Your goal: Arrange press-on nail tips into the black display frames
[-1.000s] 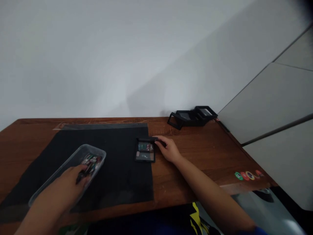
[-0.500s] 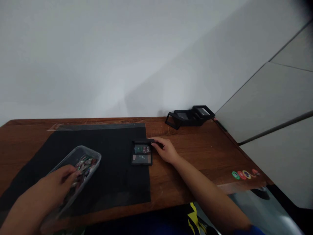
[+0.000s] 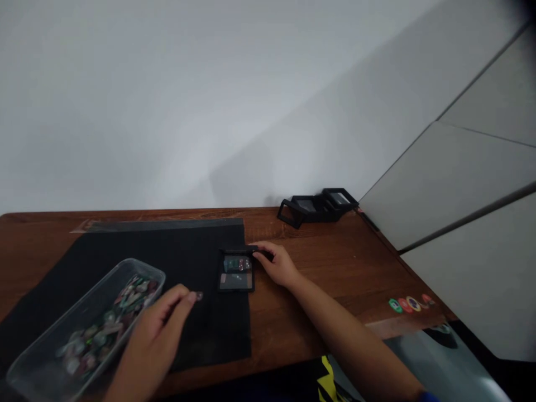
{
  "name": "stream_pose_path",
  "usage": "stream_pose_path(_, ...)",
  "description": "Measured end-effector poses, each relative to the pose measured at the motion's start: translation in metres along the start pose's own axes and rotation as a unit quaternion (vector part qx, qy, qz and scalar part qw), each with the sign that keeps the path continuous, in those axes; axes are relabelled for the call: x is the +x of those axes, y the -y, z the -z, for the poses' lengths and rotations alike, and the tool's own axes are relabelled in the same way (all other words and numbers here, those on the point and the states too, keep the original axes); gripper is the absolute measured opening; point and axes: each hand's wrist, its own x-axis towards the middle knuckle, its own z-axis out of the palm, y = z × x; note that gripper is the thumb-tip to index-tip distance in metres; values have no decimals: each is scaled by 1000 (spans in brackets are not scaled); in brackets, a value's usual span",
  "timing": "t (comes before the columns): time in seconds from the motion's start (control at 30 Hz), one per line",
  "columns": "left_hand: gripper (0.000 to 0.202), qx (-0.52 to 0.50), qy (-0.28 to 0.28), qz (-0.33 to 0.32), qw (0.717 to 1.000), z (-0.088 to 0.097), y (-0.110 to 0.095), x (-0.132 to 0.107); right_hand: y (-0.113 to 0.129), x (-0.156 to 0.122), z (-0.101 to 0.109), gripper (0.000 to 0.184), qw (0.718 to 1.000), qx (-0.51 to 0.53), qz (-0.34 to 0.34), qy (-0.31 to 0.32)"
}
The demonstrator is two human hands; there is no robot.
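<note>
My left hand [image 3: 157, 329] pinches a small pinkish stone [image 3: 200, 296] between thumb and forefinger, just above the black mat. Beside that hand is a clear plastic tub [image 3: 39, 347] with a heap of small mixed stones [image 3: 106, 329], green, red-brown and whitish. My right hand [image 3: 280, 267] grips the raised lid [image 3: 237, 249] of a small black display case [image 3: 235, 290] at its right corner. Several green and pinkish stones [image 3: 238, 264] lie in a row under the clear film in the case's upper half.
The black mat [image 3: 184, 251] covers the left of the wooden table [image 3: 310, 301]. More black cases [image 3: 318, 206] stand partly open by the wall. Round colored stickers [image 3: 412, 303] are near the right edge. A white panelled surface [image 3: 469, 223] rises at right.
My left hand has come out of the tub and moved right, with a stone now between its fingertips. My right hand stays on the lid. The view has shifted slightly.
</note>
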Motion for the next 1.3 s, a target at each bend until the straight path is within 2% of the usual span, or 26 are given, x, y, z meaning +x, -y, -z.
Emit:
stream_pose_path(0.1, 45, -89, 25, 3, 996, -34, -10, -19, -1, -1, 0, 23, 1000, -11, 7, 1)
stream_pose_path(0.2, 45, -128, 107, -4, 986, -54, -14, -28, -2, -1, 0, 25, 999, -27, 17, -8)
stream_pose_path(0.27, 44, -133, 144, -14, 981, -63, -14, -25, -1, -2, 1, 28, 999, -39, 25, -12)
stream_pose_path(0.33, 42, -136, 130, -18, 982, -71, -11, -17, 0, -2, 3, 31, 998, -48, 33, -11)
stream_pose_path(0.4, 42, -141, 89, -17, 986, -78, -4, -8, 2, -2, 5, 35, 997, -56, 43, -7)
stream_pose_path(0.5, 42, -141, 43, -16, 989, -83, 12, -1, 5, -2, 8, 43, 996, -67, 61, 0)
stream_pose_path(0.6, 41, -133, 25, -20, 991, -85, 23, -3, 8, -2, 10, 52, 994, -74, 78, 6)
stream_pose_path(0.73, 40, -114, 22, -41, 992, -84, 22, -8, 12, -1, 14, 60, 992, -75, 100, 11)
stream_pose_path(0.97, 37, -91, 20, -96, 991, -78, 1, 9, 27, 0, 22, 54, 988, -73, 136, -23)
stream_pose_path(1.07, 34, -80, -1, -116, 990, -76, -4, 20, 38, -3, 19, 43, 974, -66, 196, -94)
stream_pose_path(1.13, 30, -69, -3, -139, 988, -79, -1, 24, 45, -6, 15, 40, 960, -69, 242, -125)
stream_pose_path(1.3, 19, -49, 30, -247, 967, -92, 17, 19, 55, -10, 11, 49, 944, -58, 311, -89)
